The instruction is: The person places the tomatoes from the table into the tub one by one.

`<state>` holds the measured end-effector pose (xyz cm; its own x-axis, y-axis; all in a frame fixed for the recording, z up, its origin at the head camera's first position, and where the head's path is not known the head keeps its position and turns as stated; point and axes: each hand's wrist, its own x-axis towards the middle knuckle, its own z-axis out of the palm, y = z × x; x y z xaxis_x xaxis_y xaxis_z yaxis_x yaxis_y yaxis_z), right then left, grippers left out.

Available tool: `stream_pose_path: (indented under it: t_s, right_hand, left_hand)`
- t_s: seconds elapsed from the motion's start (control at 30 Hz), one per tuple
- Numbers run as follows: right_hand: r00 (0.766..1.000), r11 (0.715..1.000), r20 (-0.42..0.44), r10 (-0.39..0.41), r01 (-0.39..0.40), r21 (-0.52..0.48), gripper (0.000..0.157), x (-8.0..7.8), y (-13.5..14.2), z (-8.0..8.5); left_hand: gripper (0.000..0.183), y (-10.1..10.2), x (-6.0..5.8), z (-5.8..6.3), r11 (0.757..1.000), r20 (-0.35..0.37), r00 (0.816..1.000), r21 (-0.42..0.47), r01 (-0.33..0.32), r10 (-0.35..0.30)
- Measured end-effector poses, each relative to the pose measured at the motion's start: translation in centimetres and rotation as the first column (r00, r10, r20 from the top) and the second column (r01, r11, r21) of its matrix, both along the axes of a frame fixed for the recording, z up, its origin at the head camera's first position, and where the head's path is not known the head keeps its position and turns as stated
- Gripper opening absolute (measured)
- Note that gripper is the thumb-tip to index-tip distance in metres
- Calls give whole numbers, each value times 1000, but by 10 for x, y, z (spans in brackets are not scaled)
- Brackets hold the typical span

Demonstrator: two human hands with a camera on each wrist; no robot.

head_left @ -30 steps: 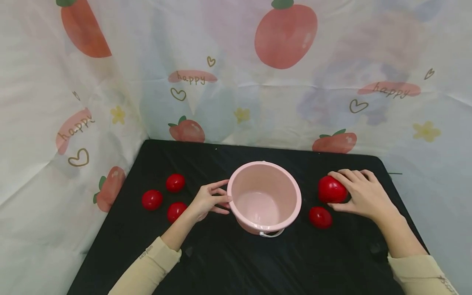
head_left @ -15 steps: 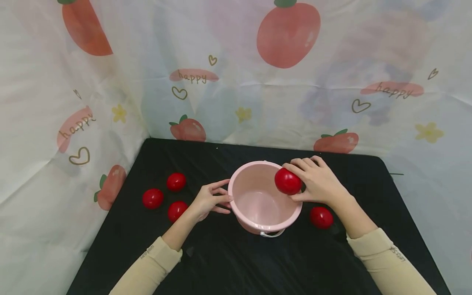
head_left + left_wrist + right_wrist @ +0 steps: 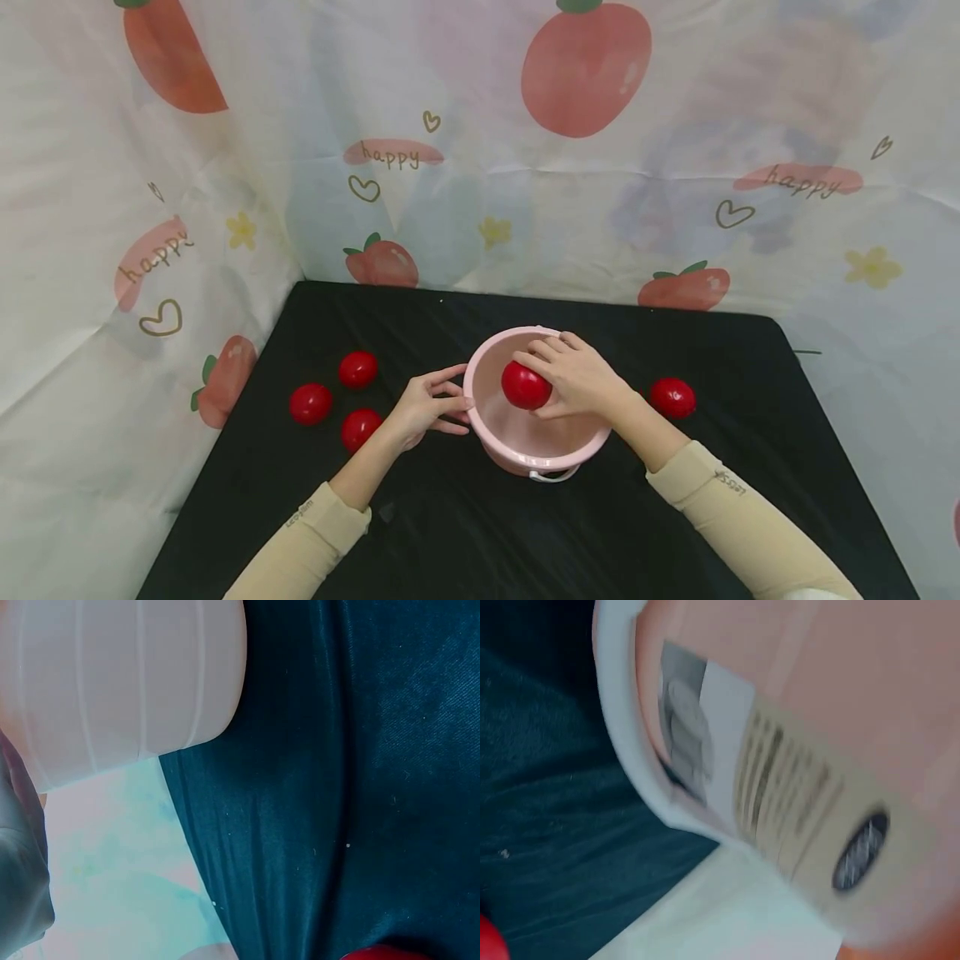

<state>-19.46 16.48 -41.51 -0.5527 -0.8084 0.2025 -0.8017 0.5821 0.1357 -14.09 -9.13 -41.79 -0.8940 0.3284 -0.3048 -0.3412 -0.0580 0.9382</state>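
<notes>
A pink bucket point(image 3: 497, 446) stands upright on the black-covered table, its mouth facing up. My right hand point(image 3: 576, 379) reaches over the bucket's right rim and grips a shiny red ball point(image 3: 522, 386) inside the mouth. On the left side, my left hand point(image 3: 431, 408) touches the bucket's rim and outer wall with extended fingers. In the left wrist view, part of that hand point(image 3: 19, 862) lies beside the ribbed bucket wall point(image 3: 127, 682). The right wrist view shows the bucket's label point(image 3: 787, 787) and pale handle point(image 3: 626, 742); the right hand's fingers are hidden there.
Three red balls, one nearest the back point(image 3: 357, 370), one farthest left point(image 3: 311, 404) and one by the left forearm point(image 3: 360, 428), lie left of the bucket. Another red ball point(image 3: 672, 397) lies right, beside the right forearm. A printed cloth point(image 3: 465, 208) hangs behind the table.
My right hand has carried the gripped red ball leftward from the table into the bucket's mouth. The other ball on the right has shifted back and rightward. My left hand stays at the rim.
</notes>
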Motion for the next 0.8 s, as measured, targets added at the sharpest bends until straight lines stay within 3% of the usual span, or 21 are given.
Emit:
stream_pose_path:
  t_s: [0.23, 0.53, 0.8]
  right_hand:
    - [998, 994, 21, 53, -55, 97, 73, -4, -20, -14]
    - [999, 970, 34, 17, -25, 243, 76, -7, -28, -27]
    - [999, 902, 36, -10, -7, 432, 77, -8, -32, -37]
  left_hand:
    - [59, 0, -1, -1, 1000, -4, 1000, -5, 10, -10]
    - [59, -1, -1, -2, 1000, -1, 1000, -2, 12, -12]
    - [58, 0, 0, -1, 1000, 3, 1000, -4, 13, -13]
